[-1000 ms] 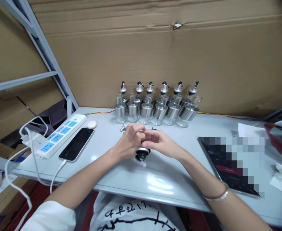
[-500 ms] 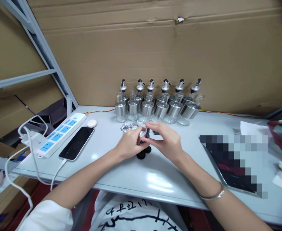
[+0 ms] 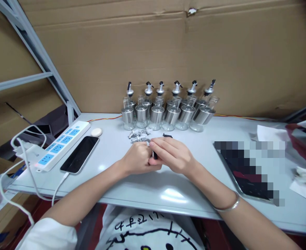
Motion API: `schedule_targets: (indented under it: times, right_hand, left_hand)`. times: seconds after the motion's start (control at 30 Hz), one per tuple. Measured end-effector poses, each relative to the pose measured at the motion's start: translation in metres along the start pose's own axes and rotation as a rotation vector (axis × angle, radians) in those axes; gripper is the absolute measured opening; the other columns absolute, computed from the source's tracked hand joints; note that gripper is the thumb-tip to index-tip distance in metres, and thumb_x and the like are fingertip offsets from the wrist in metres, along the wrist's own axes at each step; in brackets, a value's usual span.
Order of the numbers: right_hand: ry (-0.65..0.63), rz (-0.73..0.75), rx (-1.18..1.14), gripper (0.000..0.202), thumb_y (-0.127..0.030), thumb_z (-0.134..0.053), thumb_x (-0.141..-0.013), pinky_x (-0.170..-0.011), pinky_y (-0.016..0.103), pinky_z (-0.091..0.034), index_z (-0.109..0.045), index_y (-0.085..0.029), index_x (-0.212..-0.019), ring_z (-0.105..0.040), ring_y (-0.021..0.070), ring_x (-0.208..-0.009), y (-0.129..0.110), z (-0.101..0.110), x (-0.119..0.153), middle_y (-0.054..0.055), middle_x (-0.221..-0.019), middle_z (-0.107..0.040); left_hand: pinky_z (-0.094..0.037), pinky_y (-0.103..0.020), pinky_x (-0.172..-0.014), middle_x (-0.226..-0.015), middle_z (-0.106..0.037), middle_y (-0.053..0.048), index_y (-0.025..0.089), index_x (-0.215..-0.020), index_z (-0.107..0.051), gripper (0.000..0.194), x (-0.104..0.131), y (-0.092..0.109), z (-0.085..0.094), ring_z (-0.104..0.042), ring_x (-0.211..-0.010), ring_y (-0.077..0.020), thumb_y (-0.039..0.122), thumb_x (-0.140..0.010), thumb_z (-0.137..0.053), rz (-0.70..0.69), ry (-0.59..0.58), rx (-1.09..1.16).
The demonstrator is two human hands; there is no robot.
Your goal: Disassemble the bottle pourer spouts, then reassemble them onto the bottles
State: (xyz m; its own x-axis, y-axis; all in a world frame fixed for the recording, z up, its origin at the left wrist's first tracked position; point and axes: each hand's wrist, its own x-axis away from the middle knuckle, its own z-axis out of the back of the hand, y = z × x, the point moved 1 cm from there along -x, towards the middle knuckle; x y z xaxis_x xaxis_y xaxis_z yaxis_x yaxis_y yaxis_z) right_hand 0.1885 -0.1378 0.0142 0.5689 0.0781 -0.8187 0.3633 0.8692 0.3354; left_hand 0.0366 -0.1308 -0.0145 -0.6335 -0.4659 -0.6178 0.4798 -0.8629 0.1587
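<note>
Close together over the middle of the table [image 3: 111, 146] are my two hands. My left hand [image 3: 137, 158] is closed in a fist, and what it grips is hidden. My right hand [image 3: 175, 154] presses its fingers and thumb round a small black part [image 3: 155, 155] against the left fist. Just beyond them lie silver pourer spouts [image 3: 138, 136] in a loose pile and thin black pieces [image 3: 168, 135]. Behind stand several steel-sleeved glass bottles [image 3: 157, 114]. The front ones have bare necks; the back ones carry pourers [image 3: 177, 88] with black flaps.
On the left are a white power strip [image 3: 64, 144], a phone [image 3: 80, 154] on a charging cable and a round white case [image 3: 96, 132]. A dark tablet-like object [image 3: 243, 177], partly pixelated, lies right, with papers [image 3: 271, 135] beyond. A cardboard wall [image 3: 116, 59] backs the table.
My left hand has curled into a tighter fist, and my right fingers have folded down over the black part. Black round pieces seen below the hands before are now hidden. The view has shifted slightly.
</note>
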Motion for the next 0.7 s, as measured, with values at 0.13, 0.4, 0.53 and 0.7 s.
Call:
schedule_targets:
  times: [0.13,0.4,0.53,0.7]
  right_hand:
    - [-0.001,-0.076,-0.052,0.026,-0.030,-0.044,-0.093,-0.067,0.030,-0.054,-0.063,-0.013,-0.088,-0.064,0.0170,-0.072,0.000,-0.003,0.003,0.010,-0.080,-0.070]
    - [-0.100,-1.113,-0.027,0.037,-0.037,-0.036,-0.093,-0.056,0.023,-0.038,-0.059,-0.018,-0.070,-0.051,0.0116,-0.053,0.043,0.013,0.021,0.000,-0.056,-0.055]
    - [-0.540,-1.358,-0.110,0.032,-0.032,-0.043,-0.086,-0.054,0.023,-0.034,-0.061,-0.017,-0.064,-0.048,0.0126,-0.051,0.070,0.011,0.043,-0.001,-0.051,-0.053]
    - [-0.706,-1.401,-0.121,0.020,-0.021,-0.047,-0.080,-0.060,0.022,-0.036,-0.061,-0.015,-0.068,-0.054,0.0134,-0.061,0.073,0.000,0.059,0.003,-0.066,-0.066]
  left_hand:
    - [-0.045,-0.026,-0.059,-0.054,-0.060,-0.001,0.017,-0.056,-0.051,0.029,-0.001,0.002,0.001,-0.058,-0.055,-0.0129,0.031,-0.081,-0.049,0.005,-0.112,0.008]
    - [-0.043,-0.027,-0.063,-0.064,-0.062,0.000,0.017,-0.075,-0.052,0.024,-0.002,0.005,0.003,-0.054,-0.053,-0.0118,0.038,-0.085,-0.048,-0.003,-0.125,0.048]
    - [-0.045,-0.027,-0.064,-0.074,-0.061,-0.002,0.018,-0.087,-0.047,0.023,-0.003,0.000,0.007,-0.058,-0.063,-0.0151,0.041,-0.085,-0.051,0.067,-0.070,0.032]
    - [-0.043,-0.026,-0.056,-0.071,-0.057,0.000,0.018,-0.095,-0.038,0.030,-0.001,-0.007,0.007,-0.054,-0.057,-0.0144,0.046,-0.089,-0.045,0.063,0.083,-0.017]
